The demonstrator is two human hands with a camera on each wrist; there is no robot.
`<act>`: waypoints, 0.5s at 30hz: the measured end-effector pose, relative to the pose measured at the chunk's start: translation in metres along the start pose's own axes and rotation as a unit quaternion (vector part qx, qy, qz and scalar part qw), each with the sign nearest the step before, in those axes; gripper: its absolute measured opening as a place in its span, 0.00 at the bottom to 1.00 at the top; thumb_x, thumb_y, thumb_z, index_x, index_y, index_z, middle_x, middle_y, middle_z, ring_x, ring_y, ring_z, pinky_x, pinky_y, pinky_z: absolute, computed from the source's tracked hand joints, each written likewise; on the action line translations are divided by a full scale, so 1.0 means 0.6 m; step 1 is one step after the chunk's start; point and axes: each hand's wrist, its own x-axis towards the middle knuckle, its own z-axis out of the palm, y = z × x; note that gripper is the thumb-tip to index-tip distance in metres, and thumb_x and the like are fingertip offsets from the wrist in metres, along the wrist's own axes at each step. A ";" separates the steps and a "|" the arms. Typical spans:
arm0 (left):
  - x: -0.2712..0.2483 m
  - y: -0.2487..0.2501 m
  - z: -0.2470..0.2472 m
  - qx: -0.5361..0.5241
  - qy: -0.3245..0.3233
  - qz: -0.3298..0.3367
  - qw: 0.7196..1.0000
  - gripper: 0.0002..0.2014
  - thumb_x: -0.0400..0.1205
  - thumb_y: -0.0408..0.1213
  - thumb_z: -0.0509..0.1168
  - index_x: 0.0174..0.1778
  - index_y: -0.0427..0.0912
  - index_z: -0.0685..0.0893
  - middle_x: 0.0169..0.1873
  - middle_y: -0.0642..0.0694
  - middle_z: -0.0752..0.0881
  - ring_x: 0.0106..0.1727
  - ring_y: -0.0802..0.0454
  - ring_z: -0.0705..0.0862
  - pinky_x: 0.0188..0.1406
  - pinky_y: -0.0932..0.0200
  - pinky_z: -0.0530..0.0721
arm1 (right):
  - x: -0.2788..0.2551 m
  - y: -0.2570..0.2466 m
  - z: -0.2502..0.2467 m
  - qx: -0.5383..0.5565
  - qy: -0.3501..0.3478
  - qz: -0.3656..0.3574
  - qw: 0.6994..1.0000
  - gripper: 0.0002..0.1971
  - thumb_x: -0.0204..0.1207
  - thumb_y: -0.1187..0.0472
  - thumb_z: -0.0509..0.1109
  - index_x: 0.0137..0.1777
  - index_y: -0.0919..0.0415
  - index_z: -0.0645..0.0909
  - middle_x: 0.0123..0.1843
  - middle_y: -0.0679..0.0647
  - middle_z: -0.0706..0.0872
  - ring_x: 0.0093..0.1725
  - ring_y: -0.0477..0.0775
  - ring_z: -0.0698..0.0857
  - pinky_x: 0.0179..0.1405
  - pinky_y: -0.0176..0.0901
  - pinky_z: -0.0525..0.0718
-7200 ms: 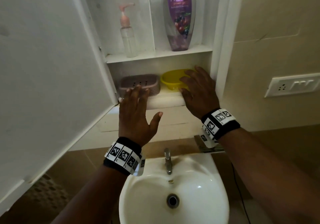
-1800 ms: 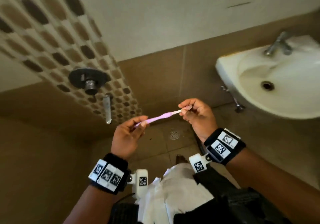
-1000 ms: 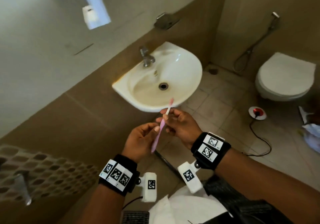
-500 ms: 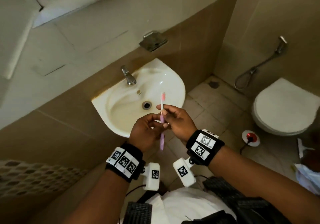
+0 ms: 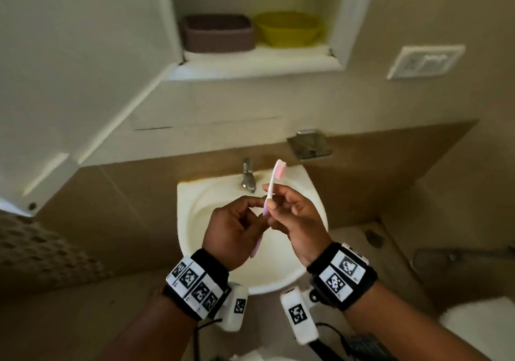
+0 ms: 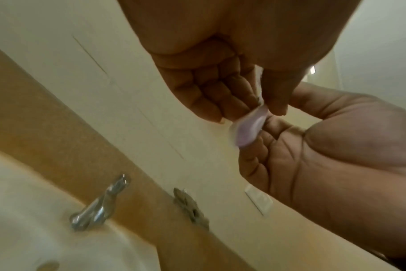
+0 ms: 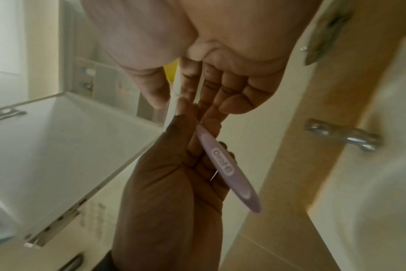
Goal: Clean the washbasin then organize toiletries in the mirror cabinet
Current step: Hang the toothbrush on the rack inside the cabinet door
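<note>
Lilac plastic, toothbrush: we hold it nearly upright above the washbasin, pink-and-white bristle head uppermost, handle end pointing down toward our wrists. The right wrist view shows a white oval brand mark on the handle.
Right hand: we pinch the neck of the toothbrush between thumb and fingers, the other fingers loosely curled beside it.
Left hand: our fingers are curled about the lower handle, thumb against it; in the left wrist view the handle tip shows at the fingertips, blurred.
Washbasin: white, wall-mounted, directly beneath both hands; a chrome tap stands at its back rim, just left of the bristle head in the head view.
Mirror cabinet: white, above the basin, its door swung open to our left.
Cabinet shelf, lower: we count a brown soap dish on the left and a yellow soap dish just beside it on the right.
Wall fittings: a metal holder above the basin's right side; a white switch plate to the right of the cabinet.
Wrists: black bands with printed square markers on both, small white cameras beneath.
</note>
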 end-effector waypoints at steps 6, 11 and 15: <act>0.073 0.051 -0.005 0.110 0.205 0.081 0.969 0.06 0.86 0.41 0.71 0.57 0.52 0.90 0.18 0.53 0.85 0.19 0.57 0.80 0.27 0.63 0.78 | 0.137 -0.085 0.011 -0.125 -0.106 -0.132 0.978 0.02 0.79 0.61 0.76 0.50 0.55 0.90 0.35 0.55 0.90 0.34 0.52 0.87 0.39 0.47 0.85; 0.137 0.181 -0.043 0.221 0.329 0.115 0.911 0.09 0.87 0.54 0.66 0.58 0.60 0.89 0.21 0.56 0.86 0.25 0.58 0.86 0.32 0.55 0.85 | 0.228 -0.214 0.046 -0.169 -0.180 -0.291 0.924 0.07 0.80 0.58 0.76 0.56 0.52 0.90 0.45 0.46 0.92 0.42 0.45 0.90 0.41 0.34 0.83; 0.157 0.320 -0.080 0.345 0.376 0.149 0.847 0.13 0.82 0.43 0.74 0.59 0.64 0.86 0.40 0.66 0.92 0.30 0.65 0.88 0.37 0.65 0.85 | 0.265 -0.331 0.088 -0.153 -0.217 -0.396 0.879 0.10 0.81 0.57 0.73 0.59 0.53 0.91 0.50 0.48 0.90 0.47 0.41 0.88 0.43 0.24 0.79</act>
